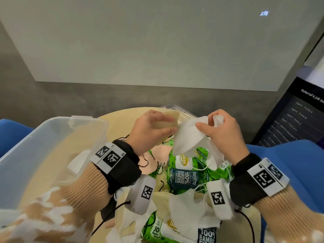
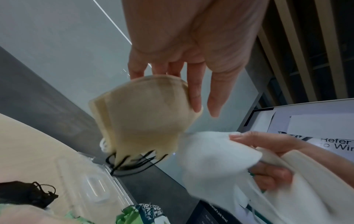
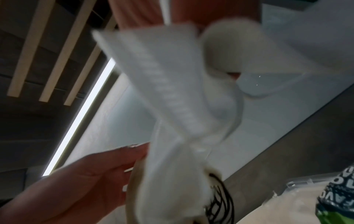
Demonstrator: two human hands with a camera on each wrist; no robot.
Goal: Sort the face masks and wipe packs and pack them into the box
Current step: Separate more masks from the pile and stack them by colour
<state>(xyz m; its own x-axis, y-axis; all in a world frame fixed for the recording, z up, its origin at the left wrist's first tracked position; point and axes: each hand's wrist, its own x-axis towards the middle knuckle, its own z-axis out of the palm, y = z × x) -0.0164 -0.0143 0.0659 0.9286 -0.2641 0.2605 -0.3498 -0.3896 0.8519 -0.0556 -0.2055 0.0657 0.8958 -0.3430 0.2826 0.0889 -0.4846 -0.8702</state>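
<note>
Above the round table, my left hand (image 1: 170, 124) holds a small stack of beige face masks (image 1: 169, 120), thumb below and fingers over the top. In the left wrist view, black ear loops hang under the beige masks (image 2: 145, 115). My right hand (image 1: 204, 121) pinches a white face mask (image 1: 187, 139) by its upper edge, right beside the beige stack. The white mask (image 3: 172, 91) fills the right wrist view, blurred. The clear plastic box (image 1: 52, 137) stands at the left, tilted. Green wipe packs (image 1: 185, 171) lie under my hands.
The box's clear lid (image 1: 177, 109) lies at the table's far edge. More white (image 1: 185, 207), pink (image 1: 157, 155) and black masks and another wipe pack (image 1: 163, 230) are scattered over the near half of the table. Blue chairs flank the table; a dark screen (image 1: 294, 116) stands right.
</note>
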